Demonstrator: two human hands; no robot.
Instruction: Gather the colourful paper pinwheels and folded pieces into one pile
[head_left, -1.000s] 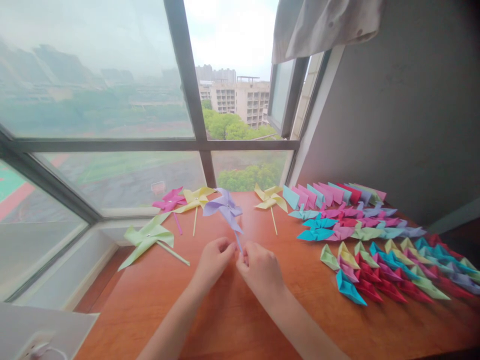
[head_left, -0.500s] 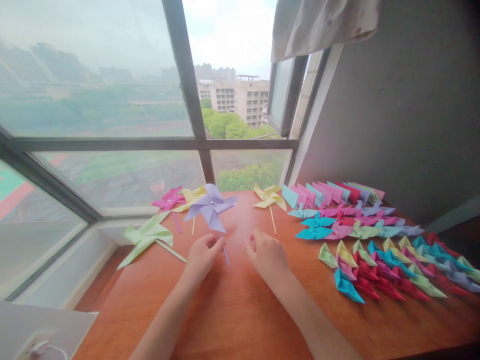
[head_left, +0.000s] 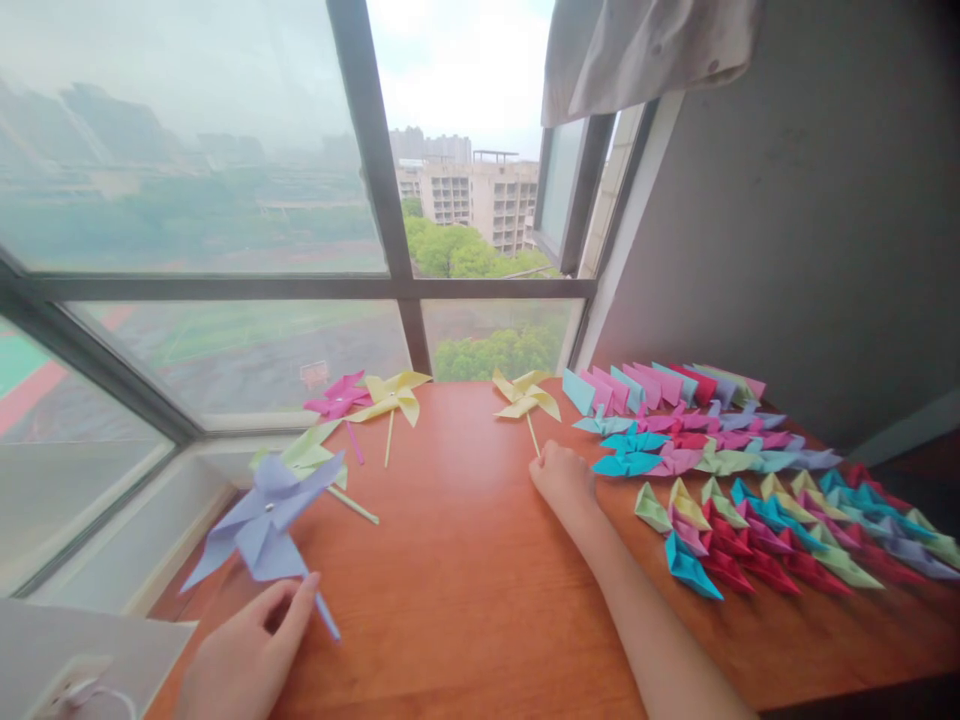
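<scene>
Head view: left hand (head_left: 244,655) pinches the purple pinwheel (head_left: 262,520) by its stick, wheel lifted so it's free to turn. Right hand (head_left: 562,480), curled, reaches the yellow pinwheel (head_left: 525,398)'s stick; grip unclear.

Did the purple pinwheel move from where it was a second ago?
Yes. The purple pinwheel, held in the left hand, went left and nearer, from beside the yellow pinwheel to past the green pinwheel.

At the lower left of the frame, the left hand (head_left: 244,655) pinches the stick of a purple paper pinwheel (head_left: 259,518) over the wooden table (head_left: 465,600). At centre, the right hand (head_left: 562,480) touches the yellow pinwheel (head_left: 525,396) stick. Folded coloured paper pieces (head_left: 750,500) fill the right.
</scene>
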